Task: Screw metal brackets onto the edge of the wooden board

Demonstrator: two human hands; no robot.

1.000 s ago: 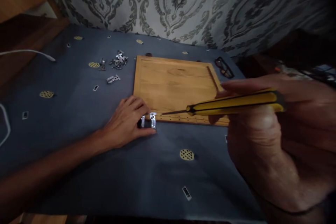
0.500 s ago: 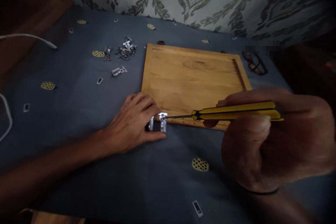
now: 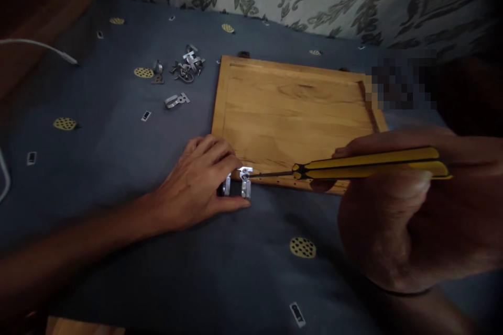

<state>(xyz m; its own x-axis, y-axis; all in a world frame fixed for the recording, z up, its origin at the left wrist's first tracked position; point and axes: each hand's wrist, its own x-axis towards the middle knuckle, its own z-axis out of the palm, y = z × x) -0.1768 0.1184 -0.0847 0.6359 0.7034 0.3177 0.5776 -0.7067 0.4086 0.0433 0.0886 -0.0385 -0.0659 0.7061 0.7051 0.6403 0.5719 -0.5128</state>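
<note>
My right hand [image 3: 393, 225] is wrapped round the yellow-and-black handle of a screwdriver [image 3: 365, 166]. The screwdriver's thin shaft points left, its tip at a shiny metal clip [image 3: 245, 183] on the near edge of a wooden board [image 3: 294, 110]. My left hand [image 3: 202, 178] rests at the board's near left corner, thumb below and fingers above, steadying that clip. A second metal clip [image 3: 227, 185] shows partly between its thumb and fingers. Whether a screw sits under the tip is too small to tell.
Several loose metal clips and small parts [image 3: 190, 65] lie in a pile behind and left of the board. One separate clip [image 3: 176, 100] lies closer. A white cable [image 3: 47, 43] runs in from the left. Blue patterned cloth [image 3: 118, 167] covers the surface, with a patterned wall behind.
The view has shifted slightly. My right hand and the screwdriver handle appear a little farther right, while the tip stays at the clip. My left hand keeps its place on the board corner.
</note>
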